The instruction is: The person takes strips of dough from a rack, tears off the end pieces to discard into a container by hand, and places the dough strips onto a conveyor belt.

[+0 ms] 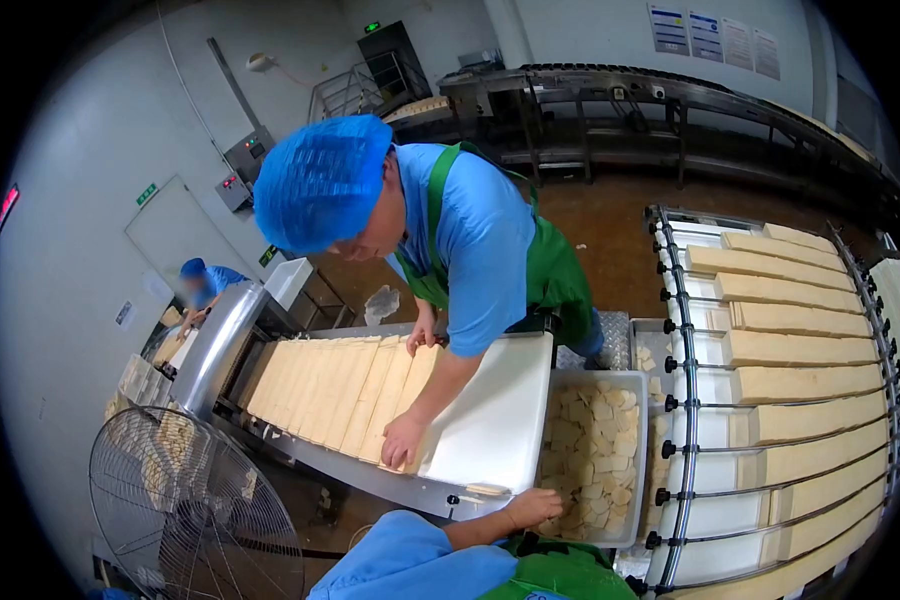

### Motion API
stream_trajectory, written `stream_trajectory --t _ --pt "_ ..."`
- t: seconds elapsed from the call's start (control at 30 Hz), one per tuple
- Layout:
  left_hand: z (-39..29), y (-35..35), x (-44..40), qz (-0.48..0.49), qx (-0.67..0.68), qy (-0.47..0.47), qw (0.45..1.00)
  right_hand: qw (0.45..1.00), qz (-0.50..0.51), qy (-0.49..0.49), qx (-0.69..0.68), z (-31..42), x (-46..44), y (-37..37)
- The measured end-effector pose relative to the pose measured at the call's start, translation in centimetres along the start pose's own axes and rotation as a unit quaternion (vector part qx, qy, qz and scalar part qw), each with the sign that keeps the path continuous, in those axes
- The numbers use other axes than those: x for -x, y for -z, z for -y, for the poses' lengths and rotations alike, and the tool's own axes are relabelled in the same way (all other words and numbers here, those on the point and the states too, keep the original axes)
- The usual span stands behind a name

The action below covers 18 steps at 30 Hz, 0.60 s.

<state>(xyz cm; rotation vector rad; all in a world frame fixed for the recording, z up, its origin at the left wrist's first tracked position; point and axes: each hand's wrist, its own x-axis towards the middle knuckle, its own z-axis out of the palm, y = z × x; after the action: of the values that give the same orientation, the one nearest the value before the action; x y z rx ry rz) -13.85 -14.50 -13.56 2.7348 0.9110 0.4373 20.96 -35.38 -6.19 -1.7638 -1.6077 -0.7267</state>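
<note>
My left hand [535, 507] reaches in from the bottom, its fingers curled together beside the near corner of the white belt [500, 400]. The hand is close to the rim of a white bin [637, 470] that holds many broken, pale, cracker-like pieces [595, 450]. Whether anything is inside my fingers is hidden. My right hand does not show. Across the belt, a co-worker in a blue hair cover [320, 185] has both hands on the end of a row of long pale stacks [320, 390].
On the right, a railed conveyor [675, 430] carries several long pale stacks [800, 345]. A caged fan [195, 505] stands at lower left. A dark machine line [610, 110] runs along the back. Another person [210, 285] works at far left.
</note>
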Motion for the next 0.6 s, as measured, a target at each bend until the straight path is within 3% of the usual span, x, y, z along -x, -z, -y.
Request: stream_trajectory --t 0.6 --pt "0.4 -1.0 0.2 -0.03 0.021 0.006 0.999 1.0 -0.021 -0.003 0.008 0.3 0.0 0.1"
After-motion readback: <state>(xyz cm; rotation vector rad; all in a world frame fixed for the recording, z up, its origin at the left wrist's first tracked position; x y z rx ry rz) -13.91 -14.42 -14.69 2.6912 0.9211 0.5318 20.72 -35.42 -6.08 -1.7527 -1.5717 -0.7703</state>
